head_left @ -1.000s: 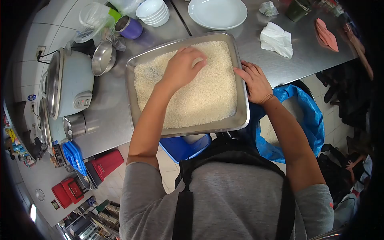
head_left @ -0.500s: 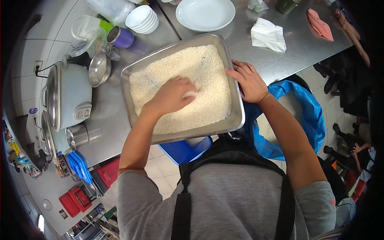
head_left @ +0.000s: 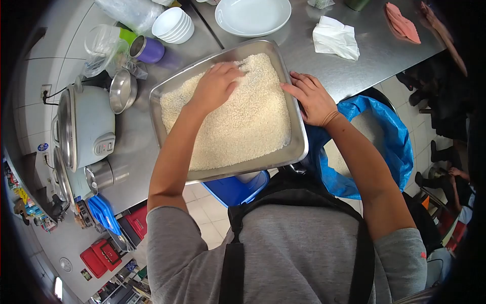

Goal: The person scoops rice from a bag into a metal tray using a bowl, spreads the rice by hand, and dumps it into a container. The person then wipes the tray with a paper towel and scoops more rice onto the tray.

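A deep rectangular metal tray holds a broad bed of pale, rice-like grains. My left hand reaches into the far part of the grains. Its fingers are bent with the thumb apart from them, and the fingertips are partly hidden; I make out no object in it. On the tray's right rim rests my right hand, thumb over the edge and fingers along the outside. Just right of the tray, below table level, a blue woven sack stands open with similar grains inside.
Left of the tray stand a rice cooker, a metal bowl and a purple cup. Stacked white bowls, a white plate, a crumpled white cloth and a pink cloth lie beyond. People are at the right.
My left hand has moved from the middle of the grains toward the tray's far side, and the grain surface has shifted. My right hand keeps its place on the rim.
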`<state>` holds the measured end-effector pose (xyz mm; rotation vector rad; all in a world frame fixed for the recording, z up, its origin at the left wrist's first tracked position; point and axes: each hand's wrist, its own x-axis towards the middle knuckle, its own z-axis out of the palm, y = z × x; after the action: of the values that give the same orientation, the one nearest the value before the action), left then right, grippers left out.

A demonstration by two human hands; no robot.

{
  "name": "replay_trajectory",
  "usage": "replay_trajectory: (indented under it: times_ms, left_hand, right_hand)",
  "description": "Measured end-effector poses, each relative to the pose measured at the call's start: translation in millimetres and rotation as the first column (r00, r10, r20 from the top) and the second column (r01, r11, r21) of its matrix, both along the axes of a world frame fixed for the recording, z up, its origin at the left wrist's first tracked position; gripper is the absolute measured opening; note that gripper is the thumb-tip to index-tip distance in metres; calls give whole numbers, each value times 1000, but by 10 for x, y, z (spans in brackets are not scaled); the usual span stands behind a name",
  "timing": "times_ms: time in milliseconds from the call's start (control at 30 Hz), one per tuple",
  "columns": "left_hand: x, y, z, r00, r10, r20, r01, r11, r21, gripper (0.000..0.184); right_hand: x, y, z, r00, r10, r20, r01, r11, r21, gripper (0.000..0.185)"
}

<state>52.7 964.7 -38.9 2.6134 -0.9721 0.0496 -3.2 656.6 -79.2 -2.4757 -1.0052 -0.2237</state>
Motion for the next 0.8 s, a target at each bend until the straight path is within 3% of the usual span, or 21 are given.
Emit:
replay_trajectory:
  times_ms: [67,167,233,267,333,433,533,800]
  left_hand:
    - [-214,222,77,997,53,-50,-52,998,32,26]
    - [-428,482,362,914,102,-392,-55,990,131,24]
    - [-448,374,563,905,89,-416,-45,992,115,22]
    - [-450,305,646,900,84,-427,-42,993,108,21]
    - [-445,-21,692,962,-47,-270,50,999,6,19]
    - [-536,-570,461,947,-292,-133,270,949,-163,18]
    - [-729,-793,241,899,-396,-188,394,918,-48,23]
    - [-686,109,390,950,-142,-276,169,983,76,21]
  right_hand:
    - [-2,-3,-10,1000,3,-8,-3,1000,12,73]
    - [-3,-7,11,1000,12,8,-12,1000,17,66]
    - [-4,-14,8,1000,11,10,-11,1000,13,66]
    - [-6,-8,8,1000,12,12,-12,1000,13,66]
    - [-10,5,14,1000,9,9,-9,1000,25,66]
    - [-11,-17,6,1000,4,7,-4,1000,16,66]
    - [-5,-4,0,1000,3,4,-3,1000,15,71]
    - [-9,-15,-3,1000,5,22,-5,1000,13,73]
